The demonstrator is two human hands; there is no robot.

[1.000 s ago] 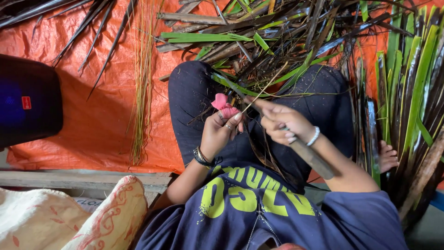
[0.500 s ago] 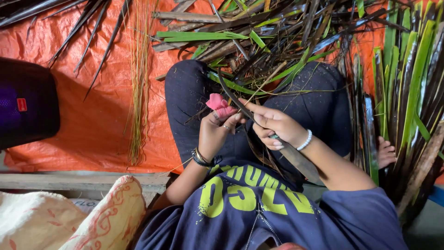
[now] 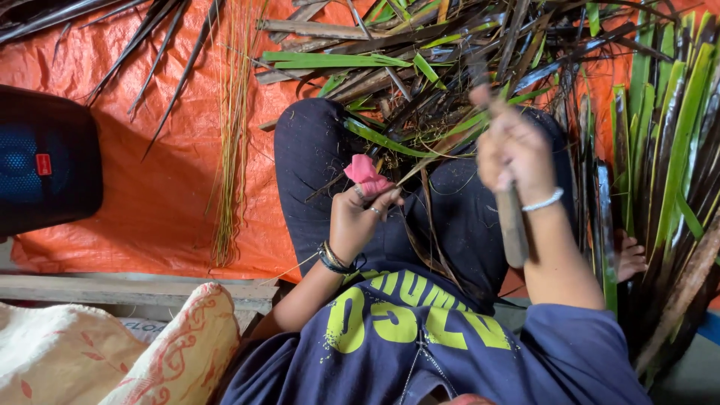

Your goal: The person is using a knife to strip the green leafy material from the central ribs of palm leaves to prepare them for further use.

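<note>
1. Orange tarpaulin (image 3: pixel 165 187) covers the floor from the left edge across to the far right, under everything; a grey wooden plank (image 3: pixel 135 289) edges it along the near side.
2. At far left sits one dark, rounded box (image 3: pixel 41 169) with a blue patch and a small red rectangular label on its face.
3. Below it, at the lower left, lie two cushions (image 3: pixel 112 352), cream with orange-red pattern.
4. One thin bundle of yellowish leaf ribs (image 3: pixel 231 150) lies lengthwise on the tarpaulin, left of the person's knee.
5. The left hand (image 3: pixel 360 221), with one dark bracelet at the wrist and a pink wrap on the thumb, pinches one long palm leaf strip (image 3: pixel 420 169) over the lap.
6. A heap of dark and green palm leaves (image 3: pixel 450 67) lies beyond the knees; too many to count.
7. The right hand (image 3: pixel 514 150), blurred, with one white bangle, is closed round a knife handle (image 3: pixel 511 225) and is raised beside the strip's far end.
8. At far right, long green fronds (image 3: pixel 667 150) lie side by side, next to one bare foot (image 3: pixel 630 255).
</note>
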